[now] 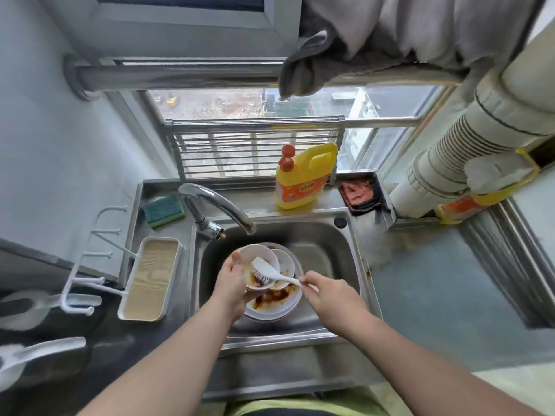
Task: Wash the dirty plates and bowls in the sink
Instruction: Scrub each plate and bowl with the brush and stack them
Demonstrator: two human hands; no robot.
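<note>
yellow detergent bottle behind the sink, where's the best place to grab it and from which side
Probably by the moulded handle loop at the top right of the yellow detergent bottle. It stands upright on the ledge behind the sink, with the orange pump cap on the left. Come from the front right, where the handle opening lets fingers hook through.

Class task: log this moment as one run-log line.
left hand holds bowl | right hand scrubs with brush | plate dirty

White bowl (255,267) being held tilted over sink (327,250); second bowl (285,262) being cradled on sauce-smeared plate (279,301), everything still looking pretty grimy.
</note>
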